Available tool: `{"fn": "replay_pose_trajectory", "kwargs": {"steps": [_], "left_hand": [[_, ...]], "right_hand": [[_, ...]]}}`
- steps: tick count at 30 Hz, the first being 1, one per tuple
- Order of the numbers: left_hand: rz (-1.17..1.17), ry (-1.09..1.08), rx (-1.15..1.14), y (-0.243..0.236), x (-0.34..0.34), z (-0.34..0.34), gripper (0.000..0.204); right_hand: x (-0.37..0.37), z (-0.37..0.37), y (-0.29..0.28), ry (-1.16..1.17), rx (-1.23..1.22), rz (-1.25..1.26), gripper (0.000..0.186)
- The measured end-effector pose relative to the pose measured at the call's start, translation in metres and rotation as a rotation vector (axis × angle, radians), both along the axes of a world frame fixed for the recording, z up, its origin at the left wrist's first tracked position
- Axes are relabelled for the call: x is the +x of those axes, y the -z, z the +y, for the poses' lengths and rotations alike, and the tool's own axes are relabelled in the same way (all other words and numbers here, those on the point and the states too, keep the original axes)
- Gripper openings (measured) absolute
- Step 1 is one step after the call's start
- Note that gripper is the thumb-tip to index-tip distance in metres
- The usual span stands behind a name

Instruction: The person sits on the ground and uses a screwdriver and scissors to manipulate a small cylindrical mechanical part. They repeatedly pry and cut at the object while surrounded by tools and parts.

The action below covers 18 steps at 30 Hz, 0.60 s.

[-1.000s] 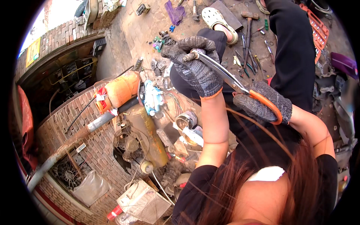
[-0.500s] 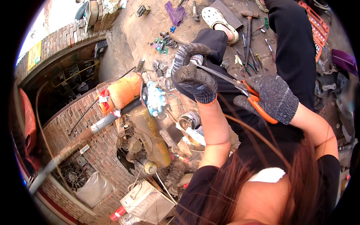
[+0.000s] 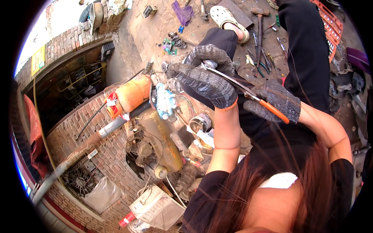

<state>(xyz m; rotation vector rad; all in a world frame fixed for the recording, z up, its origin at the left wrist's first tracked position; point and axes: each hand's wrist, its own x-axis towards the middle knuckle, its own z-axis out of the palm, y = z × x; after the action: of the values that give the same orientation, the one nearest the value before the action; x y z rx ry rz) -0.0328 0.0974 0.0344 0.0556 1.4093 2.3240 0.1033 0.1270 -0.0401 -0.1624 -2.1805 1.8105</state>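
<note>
My left hand (image 3: 206, 79), in a grey knit glove with an orange cuff edge, is closed around a small shiny metal part (image 3: 210, 65). The fingers hide most of it, so its kind is unclear. My right hand (image 3: 274, 101), in a matching dark glove, grips the orange handle of a plier-like tool with long thin metal jaws (image 3: 233, 82). Seen nearly edge-on, the tool slants up and left to the metal part. Its tip is at the part, but contact is hard to make out. Both hands are above my lap.
A hammer (image 3: 259, 33), several pliers and screwdrivers lie on the ground beyond my knees. An orange slotted tray (image 3: 328, 25) stands at right. Left are an orange cylinder (image 3: 134, 93), an open can (image 3: 200, 123), a grimy motor-like part (image 3: 142, 149) and a beige box (image 3: 157, 207).
The left hand has turned, its back now showing more. My right hand has shifted slightly left; the tool has rotated edge-on, its handles now overlapping instead of spread in view.
</note>
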Motion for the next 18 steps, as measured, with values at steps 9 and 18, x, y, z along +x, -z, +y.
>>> {"fn": "replay_pose_trajectory", "kwargs": {"steps": [9,18], "left_hand": [[-0.183,0.049,0.169,0.022,-0.017,-0.021,0.053],[-0.217,0.129,0.234,0.025,-0.035,-0.028,0.06]], "right_hand": [[0.0,0.019,-0.021,-0.068,-0.031,-0.127,0.023],[0.028,0.032,-0.038,-0.117,-0.018,-0.042,0.033]]}}
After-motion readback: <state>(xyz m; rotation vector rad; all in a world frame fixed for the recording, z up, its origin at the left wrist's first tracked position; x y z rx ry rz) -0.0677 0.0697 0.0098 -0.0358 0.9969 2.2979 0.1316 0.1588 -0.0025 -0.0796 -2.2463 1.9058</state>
